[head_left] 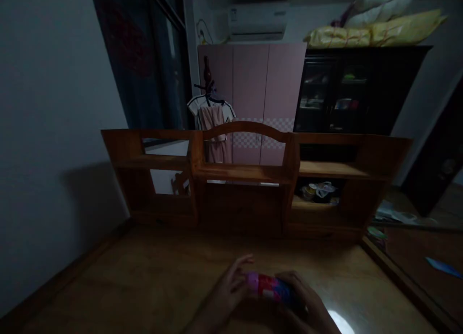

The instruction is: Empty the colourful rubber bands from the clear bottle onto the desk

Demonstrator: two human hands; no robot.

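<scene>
A small bottle (269, 287) with a pink cap and a red and blue label lies sideways just above the wooden desk top (162, 276). Its kind is hard to read in the dim, blurred picture. My right hand (302, 295) is closed around the blue end at the right. At the pink-capped end is my left hand (231, 286), its fingers apart and the upper one stretched out past the cap. Whether the left fingertips touch the cap, I cannot tell.
A wooden shelf unit (244, 172) runs along the back of the desk. A bag and containers (320, 192) sit in its right compartment. The wall (65, 180) borders the left, and a raised wooden edge (398, 281) the right. A bright light spot (340, 322) shows near the right hand.
</scene>
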